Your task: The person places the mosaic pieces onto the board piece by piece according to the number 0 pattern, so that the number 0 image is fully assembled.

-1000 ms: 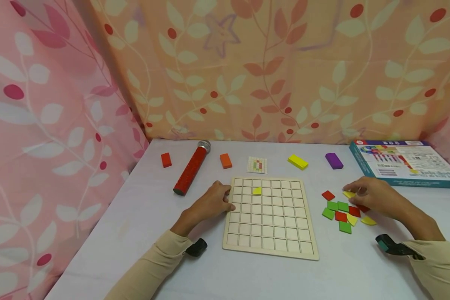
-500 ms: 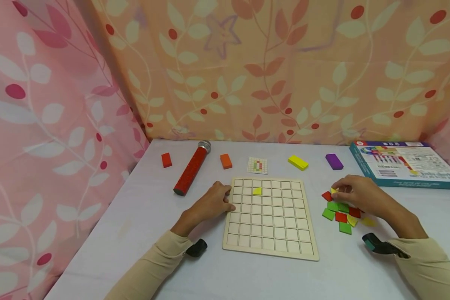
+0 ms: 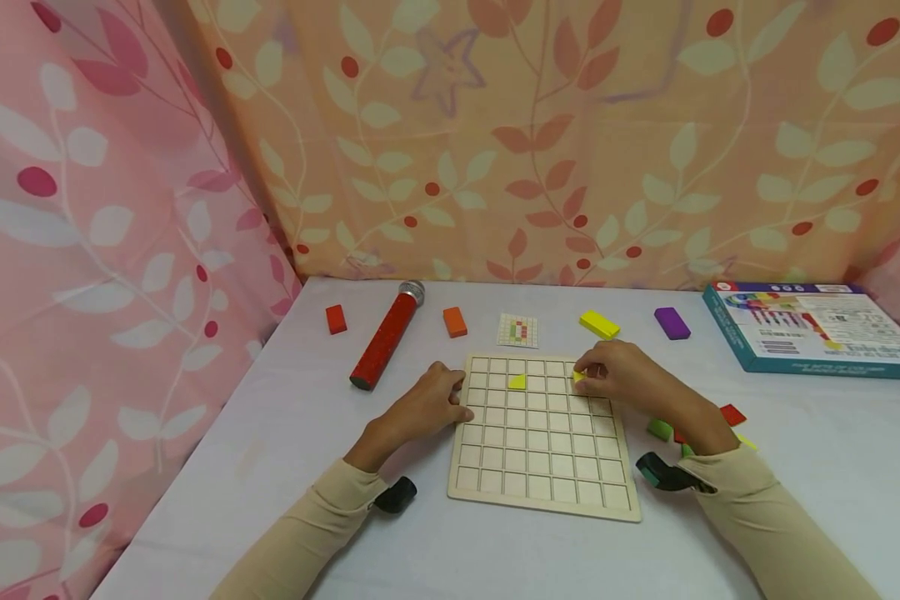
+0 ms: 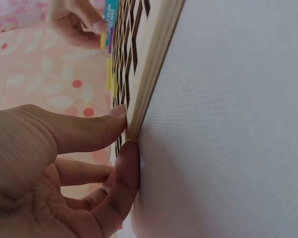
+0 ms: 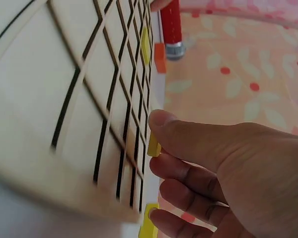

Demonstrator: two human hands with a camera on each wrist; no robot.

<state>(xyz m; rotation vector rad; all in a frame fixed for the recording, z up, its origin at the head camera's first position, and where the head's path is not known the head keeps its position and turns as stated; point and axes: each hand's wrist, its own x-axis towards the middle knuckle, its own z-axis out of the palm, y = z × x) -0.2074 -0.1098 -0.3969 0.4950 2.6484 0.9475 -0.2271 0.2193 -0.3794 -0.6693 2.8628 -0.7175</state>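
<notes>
Right of centre, the right hand (image 3: 622, 375) has brought a yellow piece (image 3: 578, 377), clamped in its grip, to the board (image 3: 537, 462), apparently its second; the left hand (image 3: 423, 406) pinches the board's left edge.

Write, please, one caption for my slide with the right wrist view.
Right hand, fingers pinching a small flat yellow piece over a pale wooden grid board.

Both wrist views are dim, softly shadowed.
</notes>
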